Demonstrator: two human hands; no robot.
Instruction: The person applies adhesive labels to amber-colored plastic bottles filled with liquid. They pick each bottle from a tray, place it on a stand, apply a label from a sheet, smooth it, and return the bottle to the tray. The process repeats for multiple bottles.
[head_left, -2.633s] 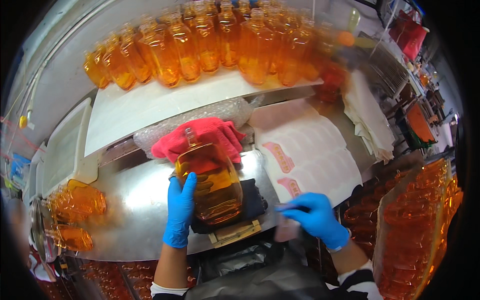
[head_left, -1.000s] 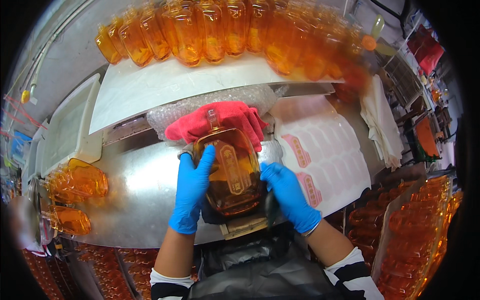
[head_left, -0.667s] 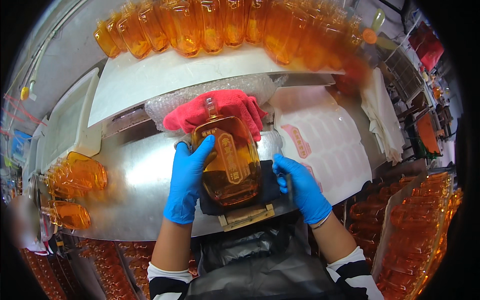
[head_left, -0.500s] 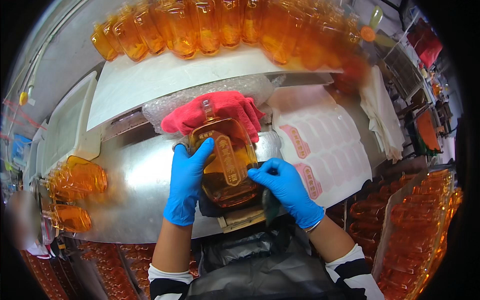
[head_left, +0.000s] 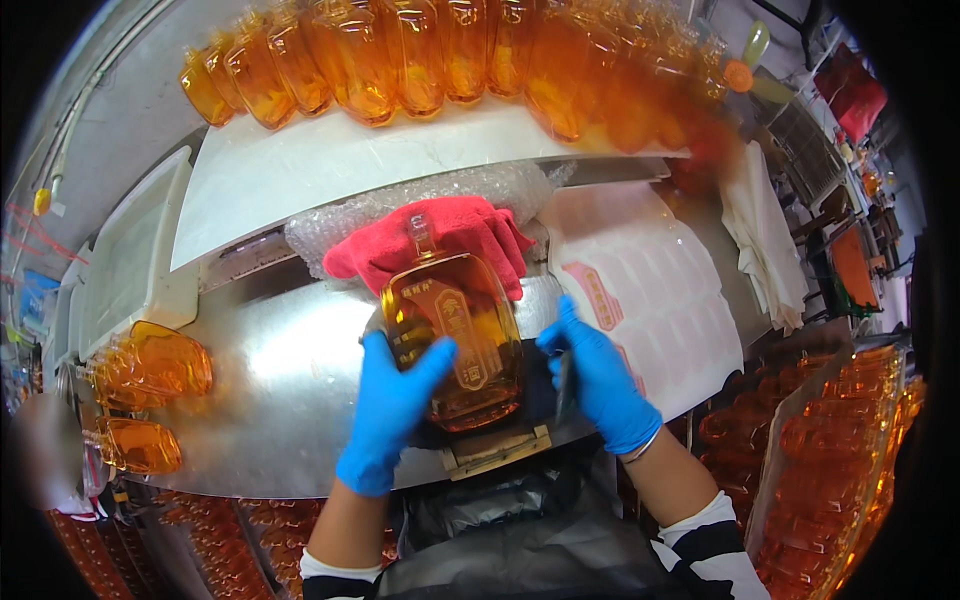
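An amber glass bottle (head_left: 492, 325) with a red and gold label lies on its back, its neck resting on a bright red cloth (head_left: 375, 245). My left hand (head_left: 392, 408), in a blue glove, grips the bottle's lower left side, its thumb across the front. Just right of the bottle, apart from it, my gloved right hand (head_left: 603, 385) is closed on a thin dark flat piece (head_left: 566, 385), perhaps a scraper; its exact kind is unclear. Beside that hand lies a label sheet (head_left: 650, 250); one pink label shows whole, another is partly covered by the hand.
Rows of amber bottles (head_left: 365, 60) stand on a white shelf (head_left: 330, 145) at the back. More bottles (head_left: 170, 360) lie at the table's left, near a white bin (head_left: 130, 265). Bubble wrap (head_left: 310, 240) sits behind the cloth. A small wooden block (head_left: 497, 452) is at the front edge.
My left hand has slid down toward the bottle's lower part. My right hand has moved right, off the bottle's edge, and the dark piece shows upright in it. The bottle has shifted slightly.
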